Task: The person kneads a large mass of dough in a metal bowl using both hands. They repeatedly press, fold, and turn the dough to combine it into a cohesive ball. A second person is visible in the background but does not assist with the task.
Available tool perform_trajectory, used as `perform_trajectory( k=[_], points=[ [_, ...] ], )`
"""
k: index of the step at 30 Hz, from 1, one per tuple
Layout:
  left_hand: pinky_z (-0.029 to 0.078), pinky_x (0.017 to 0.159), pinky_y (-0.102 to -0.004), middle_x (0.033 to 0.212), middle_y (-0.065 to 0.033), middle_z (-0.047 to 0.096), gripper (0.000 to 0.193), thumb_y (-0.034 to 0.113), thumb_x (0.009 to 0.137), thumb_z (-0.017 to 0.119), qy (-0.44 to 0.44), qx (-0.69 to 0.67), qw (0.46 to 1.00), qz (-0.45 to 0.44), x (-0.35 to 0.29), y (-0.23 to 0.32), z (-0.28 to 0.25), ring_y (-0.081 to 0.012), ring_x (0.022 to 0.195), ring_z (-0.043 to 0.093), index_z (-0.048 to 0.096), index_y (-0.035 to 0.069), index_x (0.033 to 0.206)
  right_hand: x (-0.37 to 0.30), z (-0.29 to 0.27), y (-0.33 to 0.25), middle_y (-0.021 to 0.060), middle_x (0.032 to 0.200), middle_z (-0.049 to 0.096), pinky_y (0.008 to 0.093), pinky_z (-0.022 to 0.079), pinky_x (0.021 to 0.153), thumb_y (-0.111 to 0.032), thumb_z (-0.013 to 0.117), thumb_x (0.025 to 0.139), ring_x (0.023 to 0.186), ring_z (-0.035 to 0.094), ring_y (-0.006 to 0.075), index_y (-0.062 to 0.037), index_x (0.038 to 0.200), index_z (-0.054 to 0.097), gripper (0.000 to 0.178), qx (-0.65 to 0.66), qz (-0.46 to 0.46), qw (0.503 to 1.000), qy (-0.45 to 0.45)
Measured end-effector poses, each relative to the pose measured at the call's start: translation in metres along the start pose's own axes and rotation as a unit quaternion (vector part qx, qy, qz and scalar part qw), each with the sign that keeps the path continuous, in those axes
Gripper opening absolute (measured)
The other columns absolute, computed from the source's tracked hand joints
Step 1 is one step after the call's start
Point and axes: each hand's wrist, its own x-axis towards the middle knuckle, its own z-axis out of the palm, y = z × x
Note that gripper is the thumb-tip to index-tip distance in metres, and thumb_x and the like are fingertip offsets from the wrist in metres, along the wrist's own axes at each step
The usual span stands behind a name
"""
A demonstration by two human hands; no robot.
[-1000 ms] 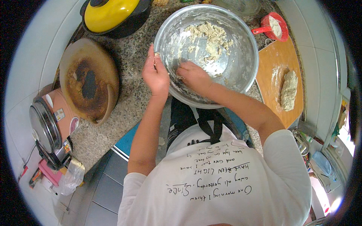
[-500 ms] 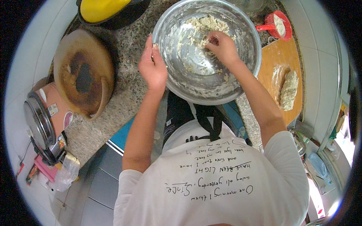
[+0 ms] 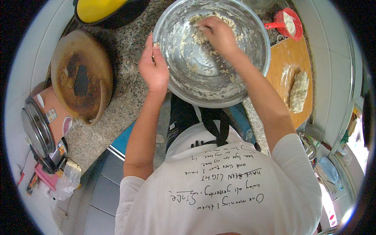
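A large metal bowl (image 3: 203, 98) with flour smears on its wall stands at the counter's edge in front of me. Against its left rim rests my left hand (image 3: 154, 72), fingers pointing up the outside and thumb by the rim, steadying it; bits of dough cling to the fingertips. Inside the bowl, my right hand (image 3: 218, 37) has its fingers curled down into crumbly dough (image 3: 231, 24) on the far side. The fingertips are partly hidden and slightly blurred. Scraps of dough and dry flour are scattered over the bottom of the bowl.
On the right, a wooden board (image 3: 280, 62) bears a floured dough log (image 3: 299, 92). Beyond it sits a red scoop (image 3: 280, 24) with flour. A brown-stained round pan (image 3: 105, 92), a black pot (image 3: 125, 19) with yellow inside and a pink cooker (image 3: 53, 103) stand left.
My right hand has moved farther away and left inside the bowl, into the dough at the far side. My left hand stays at the rim. The whole view has shifted slightly.
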Motion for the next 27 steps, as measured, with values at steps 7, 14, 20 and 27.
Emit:
perform_trajectory(
  k=[7,14,20,27],
  points=[
    [0.049,0.091,-0.0326,0.116,-0.0189,0.069,0.037,0.009,0.096,0.051,0.026,0.023,0.999,0.02,0.002,0.007,0.004,-0.0211,0.101,0.067,0.059,-0.001,0.131,-0.029,0.041,-0.049,0.0169,0.095,0.061,0.0443,0.05,0.083,-0.002,0.061,0.077,0.095,0.059,0.0372,-0.0026,0.091,0.064,0.014,-0.017,-0.055,0.988,-0.143],
    [0.048,0.094,-0.0317,0.119,-0.0164,0.069,0.036,0.012,0.099,0.052,0.014,-0.003,1.0,-0.019,-0.004,-0.001,0.005,-0.0187,0.104,0.065,0.059,0.0,0.132,-0.095,0.007,-0.057,0.0169,0.096,0.058,0.0448,0.049,0.084,-0.005,0.059,0.077,0.096,0.059,0.037,-0.0013,0.092,0.061,0.016,-0.033,-0.107,0.948,-0.298],
    [0.047,0.095,-0.032,0.122,-0.0183,0.067,0.037,0.009,0.098,0.05,0.018,0.017,1.0,0.008,-0.008,0.002,0.005,-0.0199,0.107,0.065,0.058,-0.002,0.133,-0.014,0.048,-0.041,0.017,0.092,0.058,0.045,0.049,0.082,-0.007,0.058,0.078,0.092,0.058,0.0385,-0.002,0.088,0.06,0.011,-0.056,-0.073,0.986,-0.138],
    [0.049,0.091,-0.0342,0.121,-0.0231,0.065,0.039,0.011,0.097,0.05,0.06,0.049,0.996,0.034,-0.018,0.011,0.015,-0.0272,0.105,0.067,0.056,-0.002,0.133,-0.03,0.038,-0.039,0.0193,0.092,0.06,0.0453,0.049,0.082,-0.006,0.061,0.08,0.091,0.058,0.0389,-0.0016,0.092,0.062,0.013,-0.048,-0.048,0.984,-0.165]
  ],
)
